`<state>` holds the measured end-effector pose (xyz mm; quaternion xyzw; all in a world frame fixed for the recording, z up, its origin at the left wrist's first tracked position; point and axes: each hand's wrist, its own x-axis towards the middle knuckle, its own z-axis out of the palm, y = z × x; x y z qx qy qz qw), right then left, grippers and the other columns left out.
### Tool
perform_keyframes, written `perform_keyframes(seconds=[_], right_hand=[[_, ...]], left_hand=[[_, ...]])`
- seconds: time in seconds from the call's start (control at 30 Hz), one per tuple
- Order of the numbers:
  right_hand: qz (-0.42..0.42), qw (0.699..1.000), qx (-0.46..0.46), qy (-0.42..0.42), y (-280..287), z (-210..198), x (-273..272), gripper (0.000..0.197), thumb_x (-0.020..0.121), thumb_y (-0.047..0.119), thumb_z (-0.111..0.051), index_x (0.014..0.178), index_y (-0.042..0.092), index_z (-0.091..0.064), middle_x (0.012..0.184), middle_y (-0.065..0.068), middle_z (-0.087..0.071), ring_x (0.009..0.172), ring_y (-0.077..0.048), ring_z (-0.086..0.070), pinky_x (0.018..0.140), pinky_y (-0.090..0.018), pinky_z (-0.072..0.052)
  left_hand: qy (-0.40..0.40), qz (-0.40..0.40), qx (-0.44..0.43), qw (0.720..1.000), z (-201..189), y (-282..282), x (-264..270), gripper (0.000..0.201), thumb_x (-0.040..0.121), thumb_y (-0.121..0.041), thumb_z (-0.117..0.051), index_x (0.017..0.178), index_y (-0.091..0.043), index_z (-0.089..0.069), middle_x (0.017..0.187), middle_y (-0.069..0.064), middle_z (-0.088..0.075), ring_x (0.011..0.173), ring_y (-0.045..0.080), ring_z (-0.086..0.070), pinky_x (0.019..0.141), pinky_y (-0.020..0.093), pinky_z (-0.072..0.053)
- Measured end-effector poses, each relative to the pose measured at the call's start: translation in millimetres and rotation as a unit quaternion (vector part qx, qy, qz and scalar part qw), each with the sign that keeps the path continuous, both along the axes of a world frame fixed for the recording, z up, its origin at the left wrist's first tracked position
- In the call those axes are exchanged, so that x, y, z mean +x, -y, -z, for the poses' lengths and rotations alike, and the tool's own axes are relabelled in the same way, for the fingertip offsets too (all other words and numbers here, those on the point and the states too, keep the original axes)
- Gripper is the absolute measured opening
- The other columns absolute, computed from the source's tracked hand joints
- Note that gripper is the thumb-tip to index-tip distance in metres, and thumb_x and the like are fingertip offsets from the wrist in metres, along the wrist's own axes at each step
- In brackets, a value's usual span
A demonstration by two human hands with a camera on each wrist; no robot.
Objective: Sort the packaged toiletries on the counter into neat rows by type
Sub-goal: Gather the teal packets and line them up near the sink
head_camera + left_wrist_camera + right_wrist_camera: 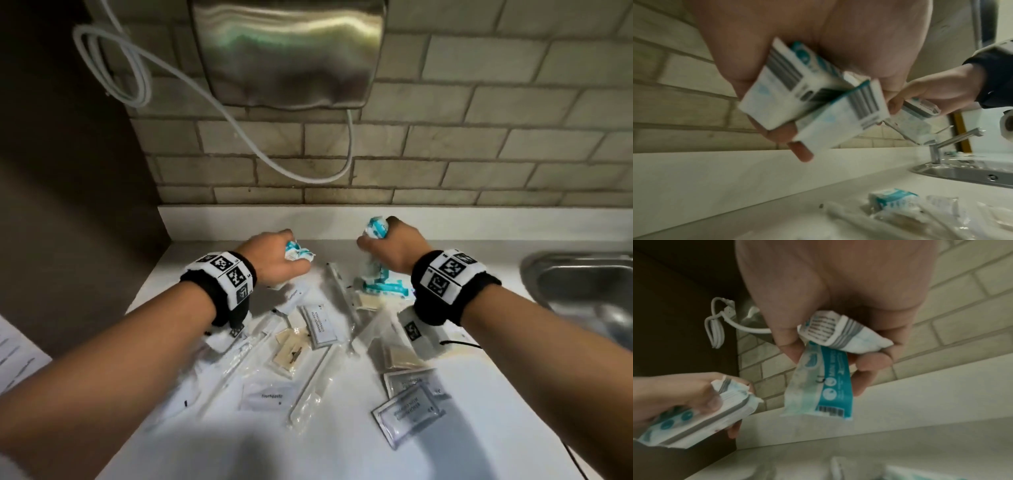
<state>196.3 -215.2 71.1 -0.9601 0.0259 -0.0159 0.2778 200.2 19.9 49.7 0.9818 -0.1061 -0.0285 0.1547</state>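
Note:
My left hand (281, 257) grips two white-and-teal wipe packets (813, 104), lifted above the back left of the white counter (342, 455). My right hand (390, 246) grips two more teal packets (830, 356), one folded in the fist, one hanging below it. Another teal packet (383, 286) lies on the counter under the right hand. Below both wrists lies a loose heap: grey shampoo sachets (407, 413), a white toothpaste sachet (269, 397), clear-wrapped toothbrushes (318, 383) and beige soap bars (289, 349).
A steel sink (589, 291) with a tap (953, 142) sits to the right. A steel wall unit (287, 51) with a looped white cable (137, 68) hangs on the tiled wall (479, 154) behind. A dark panel (68, 205) bounds the counter on the left.

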Motion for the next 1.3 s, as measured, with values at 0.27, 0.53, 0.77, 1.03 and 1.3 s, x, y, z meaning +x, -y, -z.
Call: perform_keyframes(seconds=[0.27,0.53,0.77,1.03,1.3], right_hand=[[0.109,0.993,0.001,-0.048,69.0,15.3,-38.3,0.049,0.077,0.049,-0.065,0.105,0.009,-0.058,0.095,-0.009,-0.062,0.082,-0.027,-0.058,0.068,-0.03,-0.045],[0.107,0.991,-0.004,-0.085,125.9,43.8,-33.1,0.049,0.076,0.049,-0.065,0.107,0.011,-0.058,0.095,-0.007,-0.065,0.081,-0.025,-0.061,0.065,-0.028,-0.043],[0.036,0.995,-0.011,-0.097,142.3,55.6,-14.9,0.04,0.077,0.047,-0.065,0.097,0.014,-0.054,0.09,-0.005,-0.062,0.079,-0.024,-0.059,0.064,-0.027,-0.042],[-0.016,0.995,-0.003,-0.097,148.5,60.9,2.6,0.039,0.077,0.047,-0.065,0.096,0.014,-0.054,0.091,-0.005,-0.066,0.081,-0.025,-0.064,0.067,-0.029,-0.048],[-0.023,0.994,-0.001,-0.111,154.7,63.2,2.7,0.037,0.077,0.046,-0.065,0.094,0.015,-0.054,0.083,-0.003,-0.063,0.072,-0.019,-0.061,0.057,-0.026,-0.043]], left_hand=[[0.007,0.127,0.04,0.991,7.6,122.0,32.9,0.076,0.061,-0.054,-0.079,0.12,-0.019,-0.047,0.107,0.005,-0.064,0.092,0.028,-0.062,0.08,0.033,-0.052],[-0.041,0.141,0.069,0.987,41.1,189.4,72.7,0.064,0.067,-0.028,-0.082,0.123,-0.014,-0.054,0.117,0.01,-0.065,0.096,0.028,-0.062,0.075,0.026,-0.045],[-0.136,0.103,0.113,0.979,49.4,176.6,83.3,0.084,0.057,-0.052,-0.087,0.125,-0.016,-0.053,0.111,0.002,-0.066,0.091,0.024,-0.063,0.076,0.027,-0.049],[-0.133,0.117,0.172,0.969,57.2,181.6,79.3,0.072,0.067,-0.051,-0.079,0.129,-0.03,-0.049,0.117,-0.001,-0.064,0.092,0.024,-0.059,0.076,0.024,-0.04],[-0.137,0.087,0.155,0.974,54.0,181.1,69.3,0.046,0.068,-0.033,-0.081,0.107,-0.021,-0.061,0.091,0.002,-0.072,0.067,0.021,-0.068,0.062,0.026,-0.054]])
